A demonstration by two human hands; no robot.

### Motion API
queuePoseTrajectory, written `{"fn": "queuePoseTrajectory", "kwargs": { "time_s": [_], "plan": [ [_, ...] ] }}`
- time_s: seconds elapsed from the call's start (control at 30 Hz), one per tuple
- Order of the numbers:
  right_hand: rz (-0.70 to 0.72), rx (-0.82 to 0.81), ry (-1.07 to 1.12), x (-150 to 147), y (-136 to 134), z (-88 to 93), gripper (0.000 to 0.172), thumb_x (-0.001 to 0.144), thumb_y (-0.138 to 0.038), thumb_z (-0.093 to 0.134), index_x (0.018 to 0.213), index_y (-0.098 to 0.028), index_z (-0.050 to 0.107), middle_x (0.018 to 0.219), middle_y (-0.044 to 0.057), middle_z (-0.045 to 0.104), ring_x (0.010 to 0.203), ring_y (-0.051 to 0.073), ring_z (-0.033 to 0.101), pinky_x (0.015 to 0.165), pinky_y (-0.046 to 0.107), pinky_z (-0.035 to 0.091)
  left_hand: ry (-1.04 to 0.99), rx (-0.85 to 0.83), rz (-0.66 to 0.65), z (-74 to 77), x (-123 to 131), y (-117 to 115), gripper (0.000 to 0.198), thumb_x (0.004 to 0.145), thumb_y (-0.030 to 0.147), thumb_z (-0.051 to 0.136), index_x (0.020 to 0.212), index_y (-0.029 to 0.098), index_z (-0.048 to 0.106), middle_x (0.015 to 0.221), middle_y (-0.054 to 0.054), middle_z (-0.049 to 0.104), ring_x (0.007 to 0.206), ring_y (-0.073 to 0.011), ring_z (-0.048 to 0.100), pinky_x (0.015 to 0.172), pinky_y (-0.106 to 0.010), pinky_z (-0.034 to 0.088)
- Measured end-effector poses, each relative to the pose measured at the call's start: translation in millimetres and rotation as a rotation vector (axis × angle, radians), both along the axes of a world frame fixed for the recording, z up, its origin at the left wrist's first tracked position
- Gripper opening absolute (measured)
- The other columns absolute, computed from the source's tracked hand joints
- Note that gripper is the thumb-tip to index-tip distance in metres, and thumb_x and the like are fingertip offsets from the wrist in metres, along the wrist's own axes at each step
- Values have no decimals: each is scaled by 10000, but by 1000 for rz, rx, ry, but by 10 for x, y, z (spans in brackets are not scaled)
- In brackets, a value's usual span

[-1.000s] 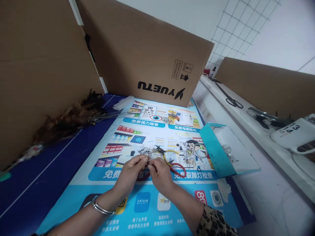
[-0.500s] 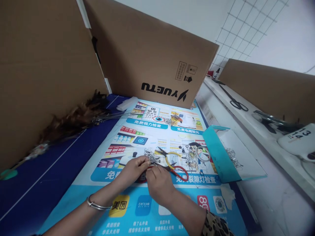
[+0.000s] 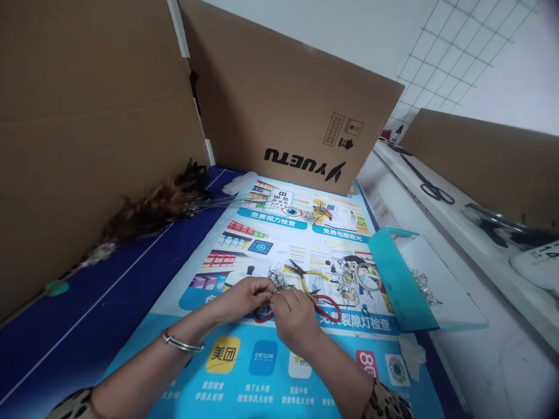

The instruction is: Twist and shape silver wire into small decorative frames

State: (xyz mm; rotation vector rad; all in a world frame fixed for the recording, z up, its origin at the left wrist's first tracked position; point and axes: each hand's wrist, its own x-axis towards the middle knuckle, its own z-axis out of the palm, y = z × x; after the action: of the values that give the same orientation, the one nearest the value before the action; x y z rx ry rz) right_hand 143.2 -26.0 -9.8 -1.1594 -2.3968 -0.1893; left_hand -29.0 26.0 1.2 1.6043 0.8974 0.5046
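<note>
Near the middle of the sheet (image 3: 244,344), a wire tangle (image 3: 276,274) lies just beyond the left hand (image 3: 252,298) and right hand (image 3: 297,319), which meet, fingers curled in; whether they grip anything cannot be told. Beside the tangle, yellow-handled pliers (image 3: 304,280) overlap a red-handled tool (image 3: 335,306). Farther right sit a tape roll (image 3: 378,281) and a teal box (image 3: 404,285).

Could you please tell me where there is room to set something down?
The near blue surface has room between feathers and printed sheet, as does the sheet between the forearms. Wires, pliers and scissors crowd the left hand and right hand.
</note>
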Motion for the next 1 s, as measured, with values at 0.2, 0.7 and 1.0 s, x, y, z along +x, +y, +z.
{"fn": "queuePoseTrajectory", "kwargs": {
  "time_s": [0.2,0.7,1.0],
  "plan": [
    [-18,5,-22,-23,-43,-24,126,846,-122,426,879,-156,543,807,72,544,750,186,472,666,337,378,7,55,21,-98,14,-15,64,700,173,449,668,146,497,565,49,401,526,-79,365,500,-184,323],
    [-21,-10,1,-214,-181,-140,126,830,-151,414,768,-157,523,721,69,531,665,188,471,578,323,363,335,363,162,-57,76,-46,200,828,277,403,685,190,511,569,31,525,555,-126,497,523,-207,317],
    [17,2,-6,-50,-20,-22,169,863,-127,393,886,-150,559,817,79,557,742,178,476,660,333,383,269,361,25,-57,58,-24,155,797,202,432,727,184,568,690,15,606,663,-136,540,596,-213,354]
  ]
}}
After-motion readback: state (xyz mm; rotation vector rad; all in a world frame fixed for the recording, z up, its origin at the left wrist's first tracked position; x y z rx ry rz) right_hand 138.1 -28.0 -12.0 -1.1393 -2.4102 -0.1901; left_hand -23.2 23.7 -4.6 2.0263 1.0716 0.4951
